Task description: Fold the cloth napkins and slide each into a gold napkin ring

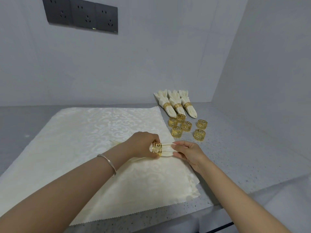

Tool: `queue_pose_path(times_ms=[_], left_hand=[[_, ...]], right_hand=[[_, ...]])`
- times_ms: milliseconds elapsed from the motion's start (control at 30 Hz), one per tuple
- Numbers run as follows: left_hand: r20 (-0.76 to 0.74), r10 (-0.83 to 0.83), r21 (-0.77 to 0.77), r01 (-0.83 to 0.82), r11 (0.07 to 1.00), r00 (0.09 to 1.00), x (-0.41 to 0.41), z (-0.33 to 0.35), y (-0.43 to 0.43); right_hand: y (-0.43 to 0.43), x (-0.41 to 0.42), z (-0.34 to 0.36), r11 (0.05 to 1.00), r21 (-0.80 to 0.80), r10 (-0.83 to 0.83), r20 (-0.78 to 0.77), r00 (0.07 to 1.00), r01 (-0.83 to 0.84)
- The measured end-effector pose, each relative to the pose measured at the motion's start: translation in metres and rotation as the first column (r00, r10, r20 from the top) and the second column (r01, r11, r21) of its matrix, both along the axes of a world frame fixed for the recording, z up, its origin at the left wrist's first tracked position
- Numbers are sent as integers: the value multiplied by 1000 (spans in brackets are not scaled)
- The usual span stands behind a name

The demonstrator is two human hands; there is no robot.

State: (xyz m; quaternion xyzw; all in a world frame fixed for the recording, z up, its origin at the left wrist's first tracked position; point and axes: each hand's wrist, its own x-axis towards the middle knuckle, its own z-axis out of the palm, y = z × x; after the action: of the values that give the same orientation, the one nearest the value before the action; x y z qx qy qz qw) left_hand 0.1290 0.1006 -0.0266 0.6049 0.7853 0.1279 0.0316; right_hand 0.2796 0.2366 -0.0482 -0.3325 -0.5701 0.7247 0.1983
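Note:
A gathered cream napkin [165,150] lies sideways above the spread cloths, with a gold napkin ring [157,149] round its left part. My left hand [143,145] grips the ring and the napkin's left end. My right hand [188,153] pinches the napkin's right end between thumb and fingers. The napkin's far left end is hidden behind my left hand.
Flat cream patterned napkins [94,137] cover the grey speckled counter [235,148]. Three ringed napkins [176,105] lie at the back right, with several loose gold rings [186,126] just in front of them. Walls close the back and right; the counter edge runs near me.

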Motion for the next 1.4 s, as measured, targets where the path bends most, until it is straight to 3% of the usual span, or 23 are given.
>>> queue_pose_path(times_ms=[133,333,467,567,667,733,833,1000,1067,1167,1200,1267,1333,1400], left_hand=[[-2,10,-32,-10,999,1000,-10,16,-6],[-45,-20,-154,12,988,999,-13,31,-7],[-208,-113,-229,64,971,971,-13,32,-3],[-278,-141,-177,94,980,950,-19,21,-7],[-67,-3,107,10,994,998,-25,17,-26],[197,144,233,-189,954,970,-26,11,-40],[510,294,186,-437,880,809,-32,-2,-53],[679,330,173,-580,796,656,-46,-14,-62],[761,308,185,-646,741,572,-48,-11,-63],[930,97,215,-738,640,355,-43,-5,-56],[952,10,229,-730,644,307,-38,-4,-52],[949,-75,262,-638,724,306,-29,-3,-39],[933,-121,300,-548,781,339,-22,3,-19],[925,-158,334,-540,772,346,-20,9,-1]], right_hand=[[4,5,5,998,-28,-61,-22,998,60],[0,9,10,1000,-4,-23,17,1000,23],[-7,18,13,953,180,194,257,947,-244],[-10,22,12,863,345,229,383,895,-368],[-8,20,8,634,689,48,419,907,-352],[-13,13,8,561,766,31,361,932,-315],[-30,-4,7,515,753,154,389,908,-410],[-53,-35,-12,321,835,120,433,893,-447],[-54,-41,-14,387,839,125,362,924,-382],[-52,-46,-8,656,720,125,192,973,-226],[-52,-47,-5,743,649,106,126,986,-163],[-53,-49,2,849,523,70,17,997,-69],[-50,-48,9,871,490,58,-21,998,-40],[-46,-47,11,874,486,48,-38,998,-23]])
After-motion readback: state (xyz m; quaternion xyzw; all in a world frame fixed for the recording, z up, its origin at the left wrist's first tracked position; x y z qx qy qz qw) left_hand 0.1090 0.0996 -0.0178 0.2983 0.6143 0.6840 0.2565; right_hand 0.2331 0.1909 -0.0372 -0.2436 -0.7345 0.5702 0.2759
